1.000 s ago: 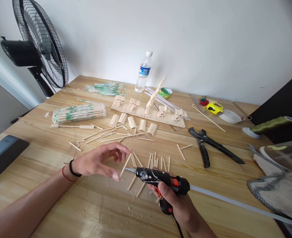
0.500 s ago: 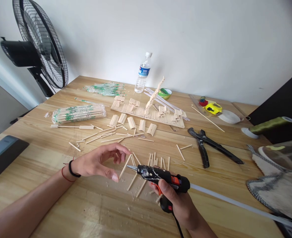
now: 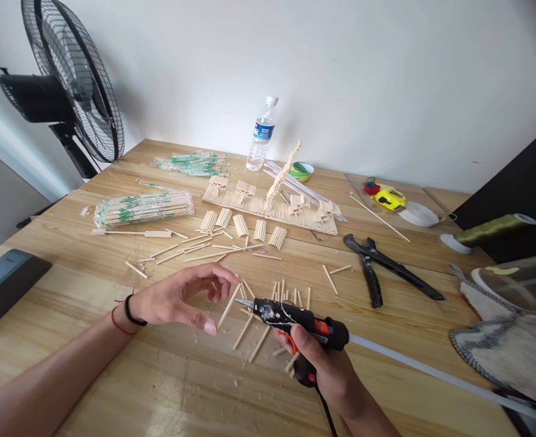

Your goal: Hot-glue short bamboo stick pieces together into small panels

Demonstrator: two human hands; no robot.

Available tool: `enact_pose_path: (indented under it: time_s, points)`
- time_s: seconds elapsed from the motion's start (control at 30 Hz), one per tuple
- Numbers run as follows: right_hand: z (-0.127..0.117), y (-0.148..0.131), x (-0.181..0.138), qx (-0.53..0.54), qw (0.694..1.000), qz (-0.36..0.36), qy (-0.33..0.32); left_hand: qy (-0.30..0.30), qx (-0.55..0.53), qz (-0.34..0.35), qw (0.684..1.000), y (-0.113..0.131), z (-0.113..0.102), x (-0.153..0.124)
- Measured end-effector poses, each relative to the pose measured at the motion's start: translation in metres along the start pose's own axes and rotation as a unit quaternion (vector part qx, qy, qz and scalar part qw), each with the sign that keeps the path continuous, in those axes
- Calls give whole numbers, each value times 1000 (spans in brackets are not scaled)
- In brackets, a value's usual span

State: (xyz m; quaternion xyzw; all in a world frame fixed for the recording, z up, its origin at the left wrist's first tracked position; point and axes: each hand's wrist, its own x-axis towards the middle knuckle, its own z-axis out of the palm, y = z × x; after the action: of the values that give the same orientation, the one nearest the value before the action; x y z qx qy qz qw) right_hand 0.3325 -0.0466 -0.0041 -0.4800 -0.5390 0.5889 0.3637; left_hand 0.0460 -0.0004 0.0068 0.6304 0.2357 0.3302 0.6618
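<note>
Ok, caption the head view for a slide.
Left hand holds a wooden stick; right hand grips a hot-glue gun.

A single camera, worn on the person's head, looks forward and down over the table [image 3: 195, 394]; it sits near and above the left hand [image 3: 176, 297], just left of the frame's centre, and the right hand [image 3: 334, 373], at lower centre-right; the tabletop runs from the bottom edge back to the wall [image 3: 363, 73], which spans the upper frame; at upper left, the top edge crops the fan [image 3: 74, 85].
</note>
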Motion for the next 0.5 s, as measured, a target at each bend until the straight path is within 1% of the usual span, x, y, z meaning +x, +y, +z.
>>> enact_pose_path:
  time_s: [0.2, 0.5]
  points:
    - [0, 1, 1, -3, 1000, -7, 6, 0, -1, -6, 1000, 0, 0, -1]
    - [-1, 9, 1, 16, 1000, 3, 25, -4, -5, -19, 1000, -1, -1, -2]
